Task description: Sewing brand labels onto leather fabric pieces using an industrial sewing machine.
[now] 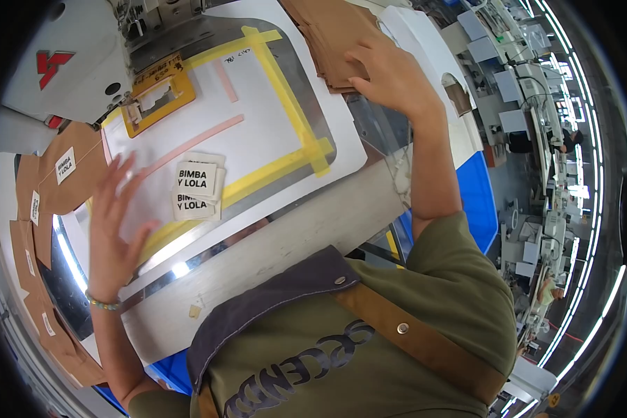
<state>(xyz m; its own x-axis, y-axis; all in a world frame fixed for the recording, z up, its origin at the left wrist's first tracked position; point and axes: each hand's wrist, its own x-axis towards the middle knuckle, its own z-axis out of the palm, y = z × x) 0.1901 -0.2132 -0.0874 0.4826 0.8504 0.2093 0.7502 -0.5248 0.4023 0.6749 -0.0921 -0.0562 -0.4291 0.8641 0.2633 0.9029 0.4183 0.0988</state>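
Observation:
My left hand (116, 221) is raised over the left side of the sewing machine's bed, fingers spread and slightly blurred, holding nothing. To its right lie small stacked white labels (198, 182) with black lettering. Beyond it, a brown fabric piece (72, 169) with a white label on it reaches toward the machine head. At the upper right, my right hand (389, 75) hovers at the edge of a stack of brown fabric pieces (331, 31). Its thumb and forefinger are apart; whether the fingertips touch the stack is hard to tell.
A white sewing machine head (66, 59) stands at the upper left, with a yellow frame (160, 95) beneath it. Yellow tape (275, 87) borders the white sheet. More labelled brown pieces (45, 306) hang along the left edge. A blue bin (478, 202) is at right.

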